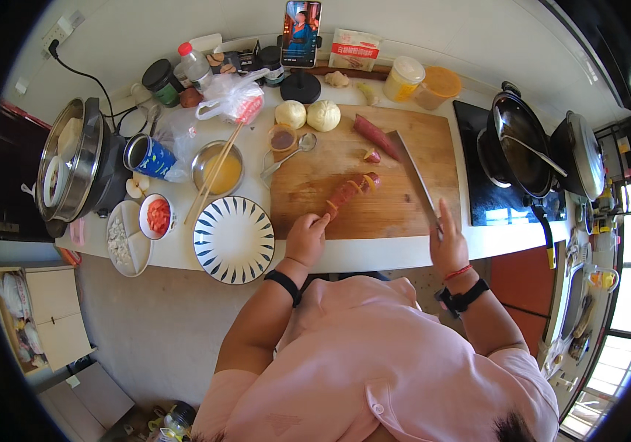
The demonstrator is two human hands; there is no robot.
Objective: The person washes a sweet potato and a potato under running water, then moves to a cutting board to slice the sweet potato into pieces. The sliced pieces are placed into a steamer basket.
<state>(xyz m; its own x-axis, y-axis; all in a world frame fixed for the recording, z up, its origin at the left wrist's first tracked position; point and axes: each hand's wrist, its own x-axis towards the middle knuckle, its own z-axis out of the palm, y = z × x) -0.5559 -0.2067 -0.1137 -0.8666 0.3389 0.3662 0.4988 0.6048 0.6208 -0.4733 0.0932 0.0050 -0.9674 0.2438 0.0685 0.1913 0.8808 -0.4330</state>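
Note:
A wooden cutting board lies before me on the white counter. On it is a cut purple-skinned sweet potato, partly in slices that show orange flesh. My left hand grips its near end between thumb and fingers. My right hand holds a kitchen knife at the board's right side; the handle is mostly hidden by the hand. The blade slants toward the far side, its tip by an uncut sweet potato. A small cut-off end piece lies between the two sweet potatoes.
A patterned plate overlaps the counter's front edge. Left of the board stand a metal bowl of yellow liquid with chopsticks across it, a bowl of red pieces and a steamer. A wok sits on the right cooktop.

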